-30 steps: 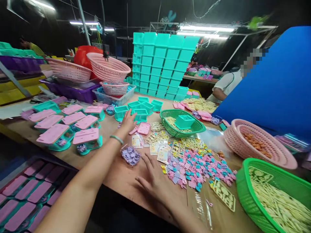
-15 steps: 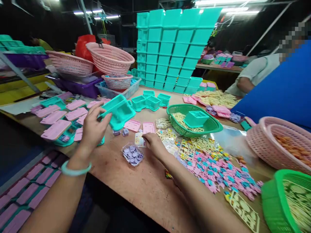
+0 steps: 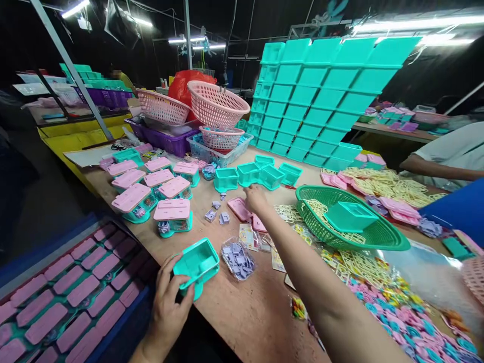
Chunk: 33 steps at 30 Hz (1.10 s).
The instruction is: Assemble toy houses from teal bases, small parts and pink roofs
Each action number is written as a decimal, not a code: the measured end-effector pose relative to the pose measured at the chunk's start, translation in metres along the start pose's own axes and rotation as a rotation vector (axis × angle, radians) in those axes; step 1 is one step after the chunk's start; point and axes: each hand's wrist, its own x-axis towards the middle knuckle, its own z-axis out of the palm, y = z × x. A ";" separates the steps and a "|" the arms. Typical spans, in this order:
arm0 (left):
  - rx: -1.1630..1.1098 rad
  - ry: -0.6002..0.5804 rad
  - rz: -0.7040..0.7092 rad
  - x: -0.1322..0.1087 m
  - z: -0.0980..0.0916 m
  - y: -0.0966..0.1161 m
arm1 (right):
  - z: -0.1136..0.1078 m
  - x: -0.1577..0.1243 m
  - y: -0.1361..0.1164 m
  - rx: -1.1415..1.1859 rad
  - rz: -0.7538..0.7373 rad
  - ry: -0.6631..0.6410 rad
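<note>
At the table's front edge my left hand (image 3: pixel 172 297) grips a teal box (image 3: pixel 198 259), its open side up. My right hand (image 3: pixel 256 197) reaches over the middle of the table, beside a pink lid (image 3: pixel 239 207) and just in front of the teal boxes (image 3: pixel 271 176); its fingertips are partly hidden, and what they may hold cannot be made out. A clear tray of small purple parts (image 3: pixel 239 259) lies right of the held box. Some loose purple pieces (image 3: pixel 224 218) and a printed card (image 3: pixel 247 237) are nearby.
Finished-looking boxes with pink lids (image 3: pixel 172 209) stand at left. Beyond are pink baskets (image 3: pixel 217 106) and a tall teal stack (image 3: pixel 317 101). A green basket (image 3: pixel 393 242), yellow frames and pink-blue pieces (image 3: pixel 408 322) lie right. A person's arm (image 3: pixel 434 166) is at far right.
The view has turned left. My left hand has lowered the teal box to the front edge. My right hand has moved from the card to beside the pink lid and teal boxes.
</note>
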 end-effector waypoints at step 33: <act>-1.270 -0.480 -1.139 0.200 0.073 0.031 | -0.048 -0.093 -0.008 -0.010 -0.074 -0.208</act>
